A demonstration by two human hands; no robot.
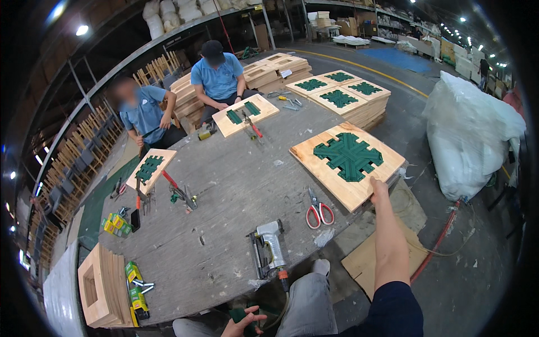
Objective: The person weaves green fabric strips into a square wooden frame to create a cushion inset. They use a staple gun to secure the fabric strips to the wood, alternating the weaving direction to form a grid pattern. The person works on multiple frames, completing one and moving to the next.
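Observation:
My right hand grips the near right edge of a square wooden panel, which lies tilted at the table's right side. Dark green webbing straps cross over one another in the panel's middle. Low in the view, by my lap, my left hand is closed around dark green webbing; part of this hand is cut off by the lower edge. On the table before me lie a silver pneumatic staple gun with a hose and a pair of red-handled scissors.
Panels with green webbing stand stacked at the far right. Wooden frames and yellow-green staple boxes occupy the near left. Two co-workers sit across the table with panels. A big plastic-wrapped bundle and a red hose are on the right.

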